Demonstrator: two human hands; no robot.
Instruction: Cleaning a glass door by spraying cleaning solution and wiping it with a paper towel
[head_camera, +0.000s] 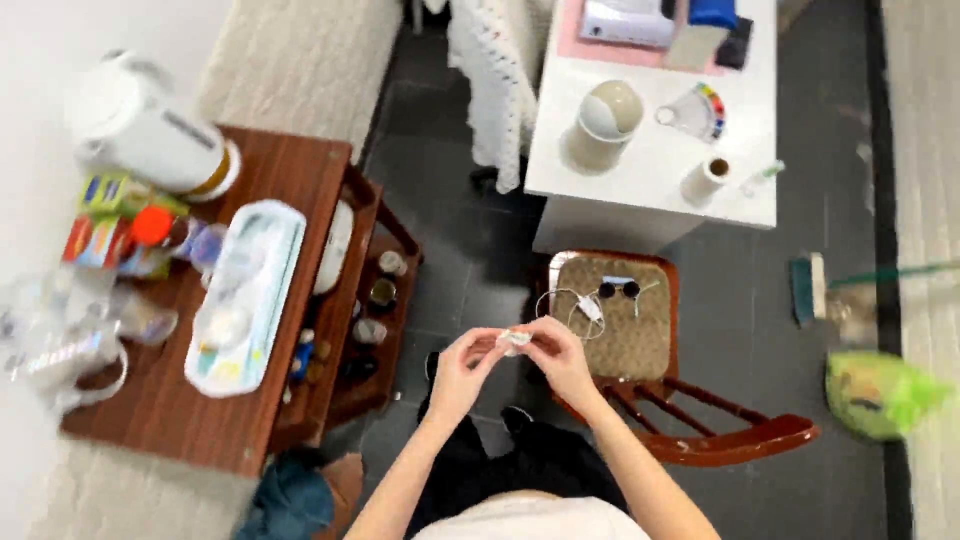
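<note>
Both hands are meeting in front of the body, over the dark floor (740, 330): left hand (462, 372) and right hand (560, 358) are pinching one small white object (515, 341) between them, fingers narrow and closed on it from either side. It's too small and blurred to say exactly what it is; it could be a little case or a wad of white cable. Judging by the grip, this is the fiddling stage: both sets of fingers are working the same piece, pulling or prying at it, not carrying it anywhere. Just beyond the right fingers a wooden chair (690, 420) with a woven seat is holding a white cable (585, 305) and a pair of dark round earpieces (618, 289), so the piece likely belongs with those. Further beyond the fingers a white surface (650, 170) is carrying a round beige container (603, 122), a small roll (706, 180) and a clear fan-shaped item with coloured tabs (696, 110). Well off to the left of the left fingers a brown wooden surface (180, 400) is carrying a long white tray (245, 295), a white kettle (150, 125) and clutter. My read on the next move: it needs a steady counter-hold from one hand while the other does the fine pull, with light force since the piece is tiny and easy to drop.
</note>
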